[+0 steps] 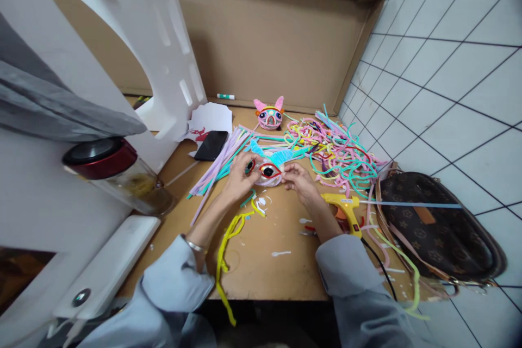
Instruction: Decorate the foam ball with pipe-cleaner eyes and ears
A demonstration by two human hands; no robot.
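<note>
Between my hands is a small pipe-cleaner animal head (269, 180) with light blue ears (279, 157) and black eyes (268, 172) rimmed in red. My left hand (241, 175) is closed around its left side, partly covering one eye. At the right corner of the other eye, the fingertips of my right hand (299, 178) pinch the red rim. A yellow glue gun (345, 207) with a long pale glue stick lies beside my right forearm. Yellow pipe cleaners (223, 250) trail over the table edge near my left forearm.
A finished-looking pink animal head (269, 116) stands at the back. Tangled pipe cleaners (338, 147) are heaped at right, by a brown handbag (432, 228). Left are a black phone (211, 145), a lidded glass bottle (138, 185) and a white panel (163, 38). Cardboard (269, 38) walls the back.
</note>
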